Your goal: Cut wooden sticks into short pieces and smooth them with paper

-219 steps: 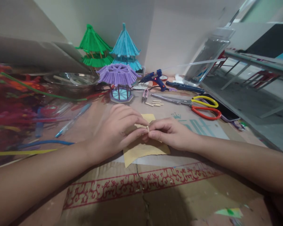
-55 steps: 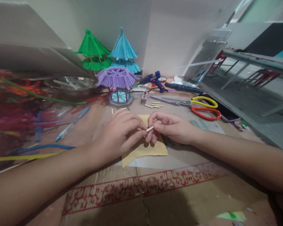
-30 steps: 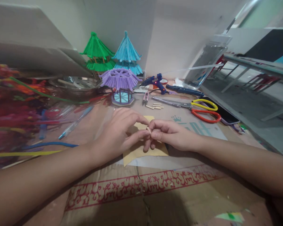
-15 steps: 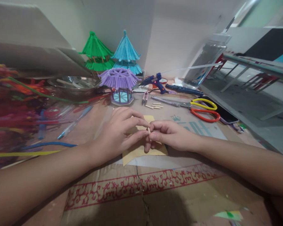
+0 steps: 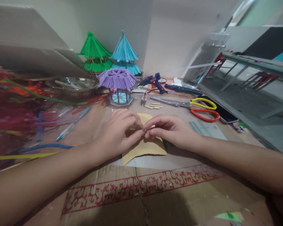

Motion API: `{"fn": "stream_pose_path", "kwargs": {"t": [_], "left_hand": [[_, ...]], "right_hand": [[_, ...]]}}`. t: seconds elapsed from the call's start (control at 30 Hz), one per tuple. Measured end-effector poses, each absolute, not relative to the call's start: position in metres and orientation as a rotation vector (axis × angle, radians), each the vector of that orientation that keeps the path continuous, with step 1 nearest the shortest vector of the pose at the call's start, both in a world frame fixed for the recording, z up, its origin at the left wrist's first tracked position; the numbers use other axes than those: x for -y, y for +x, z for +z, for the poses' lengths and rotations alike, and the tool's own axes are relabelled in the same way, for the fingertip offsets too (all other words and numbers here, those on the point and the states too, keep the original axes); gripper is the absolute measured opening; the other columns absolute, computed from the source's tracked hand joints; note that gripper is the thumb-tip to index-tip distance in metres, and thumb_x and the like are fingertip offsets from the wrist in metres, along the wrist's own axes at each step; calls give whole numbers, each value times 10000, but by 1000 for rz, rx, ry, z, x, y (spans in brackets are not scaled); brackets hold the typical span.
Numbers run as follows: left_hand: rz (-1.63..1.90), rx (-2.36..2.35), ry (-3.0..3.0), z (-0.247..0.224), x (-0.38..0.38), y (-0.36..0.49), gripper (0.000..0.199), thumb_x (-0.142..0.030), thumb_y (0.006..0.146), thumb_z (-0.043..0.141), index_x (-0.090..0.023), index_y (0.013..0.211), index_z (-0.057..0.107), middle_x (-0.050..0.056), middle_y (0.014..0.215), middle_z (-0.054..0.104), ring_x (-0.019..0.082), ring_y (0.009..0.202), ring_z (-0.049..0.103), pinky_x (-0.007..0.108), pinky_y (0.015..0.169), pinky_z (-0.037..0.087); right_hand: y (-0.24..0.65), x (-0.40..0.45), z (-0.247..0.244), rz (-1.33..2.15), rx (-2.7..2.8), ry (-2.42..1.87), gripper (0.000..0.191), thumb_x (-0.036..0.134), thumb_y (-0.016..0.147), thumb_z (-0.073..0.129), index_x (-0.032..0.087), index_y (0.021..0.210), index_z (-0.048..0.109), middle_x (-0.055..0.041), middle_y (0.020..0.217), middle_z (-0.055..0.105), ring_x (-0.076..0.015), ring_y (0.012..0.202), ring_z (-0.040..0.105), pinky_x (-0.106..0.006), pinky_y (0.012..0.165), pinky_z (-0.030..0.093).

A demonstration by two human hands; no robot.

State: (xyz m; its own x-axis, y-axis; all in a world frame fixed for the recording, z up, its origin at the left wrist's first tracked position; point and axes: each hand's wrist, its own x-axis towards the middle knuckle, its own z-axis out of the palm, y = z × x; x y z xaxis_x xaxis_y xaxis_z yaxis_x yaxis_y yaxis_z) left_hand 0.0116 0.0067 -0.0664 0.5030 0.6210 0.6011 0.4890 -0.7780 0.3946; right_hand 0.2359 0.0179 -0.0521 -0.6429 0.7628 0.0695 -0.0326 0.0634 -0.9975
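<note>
My left hand (image 5: pixel 122 130) and my right hand (image 5: pixel 173 128) meet at the fingertips, both closed in a pinch. Between them is a short pale wooden stick (image 5: pixel 153 126), mostly covered by the fingers. Under the hands lies a curled yellow sheet (image 5: pixel 143 150) on a whitish mat (image 5: pixel 179 160). Several similar short sticks (image 5: pixel 155 105) lie beyond the hands, beside small pink-handled snips (image 5: pixel 144 98). Directly behind the left hand stands a small pavilion model (image 5: pixel 119 82) with a purple pipe-cleaner roof.
Green (image 5: pixel 94 48) and blue (image 5: pixel 124 50) tiered models stand at the back, near a metal bowl (image 5: pixel 72 89). To the right are a glue gun (image 5: pixel 154 82), scissors (image 5: pixel 204 110), a phone (image 5: pixel 222 111) and a clear container (image 5: pixel 204 64). Colourful pipe cleaners (image 5: pixel 16 122) crowd the left.
The stick has turned from nearly upright to lying more level between my fingertips. My right hand's fingers have shifted slightly left and stretched further over it.
</note>
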Motion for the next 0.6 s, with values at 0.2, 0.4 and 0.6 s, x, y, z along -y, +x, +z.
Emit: {"fn": "stream_pose_path", "kwargs": {"t": [0.2,0.4,0.6], "left_hand": [[1029,-870,2634,-65,-7,12,256,-325,1015,573,-179,853,706,34,919,683,201,921,590,374,859,396],[972,-833,2643,-64,-7,13,263,-305,1030,546,-193,870,722,24,917,681,193,922,584,377,868,385],[958,-807,2648,-65,-7,13,230,-325,1015,585,-201,907,746,25,947,687,194,936,590,377,872,383]], "right_hand": [[235,-20,-52,1685,1722,-755,108,201,887,707,158,969,762,-2,787,759,-94,722,692,-239,744,566],[235,-20,-52,1684,1730,-816,99,230,882,709,154,930,750,-5,743,752,-99,694,684,-243,725,551],[235,-20,-51,1670,1737,-849,89,231,850,730,150,885,740,0,730,730,-104,670,657,-253,702,546]]}}
